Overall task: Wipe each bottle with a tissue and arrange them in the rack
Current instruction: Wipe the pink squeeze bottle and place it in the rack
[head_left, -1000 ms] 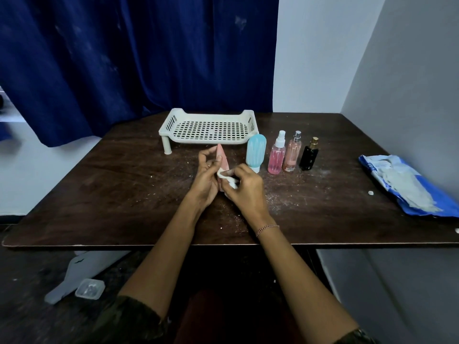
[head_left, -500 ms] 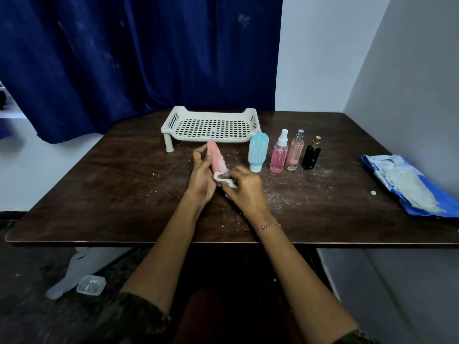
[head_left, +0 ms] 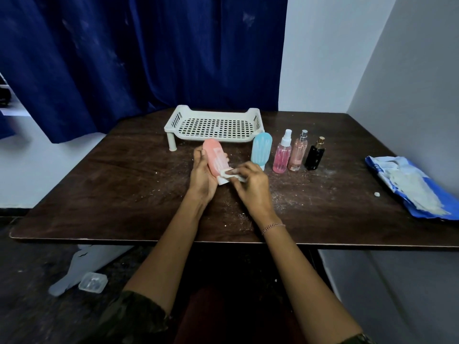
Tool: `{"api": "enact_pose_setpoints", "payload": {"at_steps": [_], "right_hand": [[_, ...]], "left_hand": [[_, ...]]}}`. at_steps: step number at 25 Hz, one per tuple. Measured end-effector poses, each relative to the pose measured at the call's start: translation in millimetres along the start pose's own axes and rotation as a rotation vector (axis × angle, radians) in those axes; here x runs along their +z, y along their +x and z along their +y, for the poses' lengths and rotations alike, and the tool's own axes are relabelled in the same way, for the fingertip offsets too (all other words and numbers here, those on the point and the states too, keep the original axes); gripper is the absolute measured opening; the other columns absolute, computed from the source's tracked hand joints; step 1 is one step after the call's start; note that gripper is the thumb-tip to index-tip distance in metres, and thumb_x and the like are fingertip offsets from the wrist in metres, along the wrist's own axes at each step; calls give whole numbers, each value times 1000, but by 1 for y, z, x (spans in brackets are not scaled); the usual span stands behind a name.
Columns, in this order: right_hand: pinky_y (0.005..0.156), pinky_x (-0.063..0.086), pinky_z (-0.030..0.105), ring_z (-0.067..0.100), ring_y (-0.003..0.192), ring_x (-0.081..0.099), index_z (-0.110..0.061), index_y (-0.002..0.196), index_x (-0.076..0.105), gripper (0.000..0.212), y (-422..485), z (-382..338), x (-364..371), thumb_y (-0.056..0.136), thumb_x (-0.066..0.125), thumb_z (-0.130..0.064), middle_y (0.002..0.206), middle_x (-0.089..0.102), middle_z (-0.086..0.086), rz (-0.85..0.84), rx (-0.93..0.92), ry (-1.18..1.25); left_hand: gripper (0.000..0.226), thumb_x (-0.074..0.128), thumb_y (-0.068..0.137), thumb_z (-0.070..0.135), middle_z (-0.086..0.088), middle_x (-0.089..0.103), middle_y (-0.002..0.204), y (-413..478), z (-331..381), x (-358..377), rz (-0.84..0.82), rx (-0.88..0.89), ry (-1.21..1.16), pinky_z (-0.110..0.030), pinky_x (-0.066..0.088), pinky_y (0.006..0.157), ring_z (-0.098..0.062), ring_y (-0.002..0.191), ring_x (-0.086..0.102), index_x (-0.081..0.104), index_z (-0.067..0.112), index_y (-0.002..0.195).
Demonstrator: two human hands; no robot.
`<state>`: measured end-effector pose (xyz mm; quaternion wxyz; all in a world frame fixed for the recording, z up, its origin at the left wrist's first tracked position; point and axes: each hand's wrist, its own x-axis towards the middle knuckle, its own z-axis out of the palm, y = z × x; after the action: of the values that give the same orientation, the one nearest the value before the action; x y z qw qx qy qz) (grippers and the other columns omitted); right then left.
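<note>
The rack holds no bottles. The left hand grasps the pink bottle over the table, just before the rack. The right hand pinches the tissue against its cap end. Judgement: first bottle in wiping; the blue bottle and three spray bottles are left to do.

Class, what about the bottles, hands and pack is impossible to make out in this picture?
Cap of the pink bottle: head view, mostly covered by the tissue and right hand.
Fingers of the left hand: head view, mostly behind the pink bottle.
Label of the black bottle: head view, too small to read.
Pack: head view, cut off by the right edge.
</note>
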<state>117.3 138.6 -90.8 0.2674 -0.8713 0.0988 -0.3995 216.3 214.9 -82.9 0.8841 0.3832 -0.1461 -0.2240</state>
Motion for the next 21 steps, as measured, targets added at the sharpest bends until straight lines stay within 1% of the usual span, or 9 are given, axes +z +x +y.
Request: {"api": "enact_pose_setpoints", "payload": {"at_steps": [2, 6, 9, 11, 12, 14, 17, 19, 21], "right_hand": [[79, 48, 26, 19, 87, 56, -6, 94, 71, 14, -1, -2, 0, 80, 68, -5, 91, 60, 5, -12, -46, -6], [79, 46, 25, 20, 87, 54, -7, 96, 71, 17, -2, -6, 1, 80, 68, -5, 91, 58, 7, -107, -183, -25], [80, 50, 28, 19, 87, 58, -5, 97, 70, 16, -1, -4, 1, 82, 66, -4, 92, 59, 6, -37, -85, 24], [81, 51, 28, 19, 86, 61, -2, 97, 70, 16, 0, -2, 0, 82, 65, -1, 92, 60, 5, 5, -11, 50], [81, 52, 28, 19, 86, 61, -1, 97, 70, 16, 0, -2, 0, 82, 65, -1, 93, 61, 6, 4, -12, 49], [80, 52, 30, 21, 87, 59, -2, 97, 70, 16, -1, -5, 0, 82, 65, -2, 93, 60, 7, -33, -86, 32], [78, 48, 27, 22, 87, 56, -3, 96, 69, 16, -3, -6, 2, 81, 66, -3, 92, 58, 9, -95, -197, -19], [77, 50, 29, 22, 85, 57, -3, 96, 69, 16, -2, -5, 4, 80, 67, -3, 91, 58, 9, -44, -168, -31], [77, 52, 31, 21, 83, 59, -1, 95, 70, 15, -2, -3, 4, 80, 67, -2, 90, 59, 9, 27, -94, -13]], "left_hand": [[23, 21, 103, 23, -16, 59, 92, 0, 1, 1, 7, 2, 9, -35, 53, 68, -22, 76, 60, 43, 23, 96], [22, 22, 103, 22, -16, 58, 90, -2, 1, 2, 6, 13, 17, -30, 55, 65, -22, 75, 59, 43, 21, 98], [23, 22, 103, 22, -17, 59, 93, -3, 2, 3, -1, 17, -5, -31, 56, 67, -21, 76, 62, 44, 21, 98], [23, 21, 103, 22, -17, 58, 95, -3, 3, 3, -7, 23, -8, -31, 56, 68, -22, 79, 61, 43, 20, 99], [23, 21, 103, 22, -17, 59, 94, -3, 3, 3, -7, 22, -3, -30, 57, 68, -22, 79, 61, 43, 20, 99], [23, 21, 103, 23, -17, 60, 91, -3, 3, 2, -6, 10, 5, -29, 57, 65, -20, 74, 63, 43, 21, 99], [22, 22, 103, 23, -14, 63, 86, -3, 1, 0, -7, 1, 10, -28, 56, 62, -18, 69, 64, 44, 21, 99], [22, 22, 103, 23, -16, 60, 91, -3, 1, 1, -16, -2, -4, -29, 56, 63, -20, 73, 62, 44, 22, 99], [22, 22, 103, 22, -17, 56, 97, -3, 1, 1, -27, 3, -9, -29, 56, 64, -21, 78, 59, 43, 21, 99]]}}
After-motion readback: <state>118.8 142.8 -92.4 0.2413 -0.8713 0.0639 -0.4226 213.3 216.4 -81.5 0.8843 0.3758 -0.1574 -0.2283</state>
